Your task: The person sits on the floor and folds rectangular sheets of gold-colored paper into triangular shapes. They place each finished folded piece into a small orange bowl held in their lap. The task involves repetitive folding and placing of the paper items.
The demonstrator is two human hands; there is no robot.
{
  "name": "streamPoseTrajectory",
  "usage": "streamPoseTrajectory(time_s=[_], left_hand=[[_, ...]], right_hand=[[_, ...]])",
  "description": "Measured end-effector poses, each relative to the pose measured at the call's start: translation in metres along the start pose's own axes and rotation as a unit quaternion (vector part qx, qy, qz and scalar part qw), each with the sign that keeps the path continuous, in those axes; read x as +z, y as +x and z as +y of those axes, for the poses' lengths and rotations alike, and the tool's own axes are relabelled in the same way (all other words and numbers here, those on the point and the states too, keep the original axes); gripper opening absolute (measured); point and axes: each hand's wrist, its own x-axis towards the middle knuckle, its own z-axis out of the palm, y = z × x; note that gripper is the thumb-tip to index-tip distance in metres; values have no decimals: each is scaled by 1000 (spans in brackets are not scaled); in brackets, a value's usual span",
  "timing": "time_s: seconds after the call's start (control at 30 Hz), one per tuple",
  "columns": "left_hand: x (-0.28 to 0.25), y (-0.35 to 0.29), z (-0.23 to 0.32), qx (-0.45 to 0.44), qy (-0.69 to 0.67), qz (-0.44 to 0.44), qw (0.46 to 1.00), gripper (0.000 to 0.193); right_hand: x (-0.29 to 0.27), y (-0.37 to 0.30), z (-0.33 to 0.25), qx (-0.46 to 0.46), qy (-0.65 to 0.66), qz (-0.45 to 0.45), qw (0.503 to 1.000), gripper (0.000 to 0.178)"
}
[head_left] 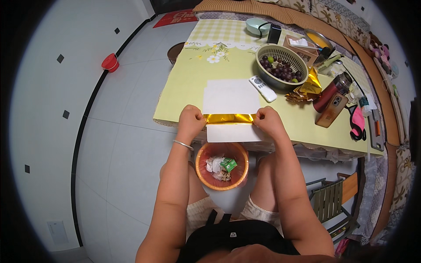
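Note:
My left hand (190,121) and my right hand (269,121) are both closed, pinching the two ends of a shiny gold foil paper strip (230,119). The strip lies level across white paper (232,95) at the near edge of the table. White paper shows on the far side of the strip and on its near side (234,133), where it reaches past the table edge. Whether these white parts are one sheet or several, I cannot tell. A silver bangle (183,145) circles my left wrist.
A white remote (263,89), a basin of grapes (282,64), crumpled gold foil paper (308,88), a dark red thermos (332,92) and a phone (332,110) lie to the right on the table (188,92). Below stands an orange-rimmed trash bin (201,175); a folding chair (327,203) is at lower right.

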Motion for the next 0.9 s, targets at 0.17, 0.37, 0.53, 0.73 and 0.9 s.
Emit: streamPoseTrajectory(time_s=[0.17, 0.37, 0.53, 0.73, 0.9], left_hand=[[-3, -2, 2, 0, -9, -16, 1000, 19], [3, -2, 0, 9, -29, 7, 1000, 15], [-5, -1, 21, 0, 62, -41, 997, 11], [1, -8, 52, 246, 233, -24, 940, 42], [2, -12, 51, 270, 260, -90, 922, 37]], right_hand=[[3, 1, 0, -7, -26, 11, 1000, 10], [2, -2, -4, -9, -55, -2, 998, 9], [0, -5, -14, 13, -90, -11, 996, 8], [-1, -8, -20, 4, -113, -19, 993, 10], [10, -17, -26, -99, -183, 94, 974, 36]])
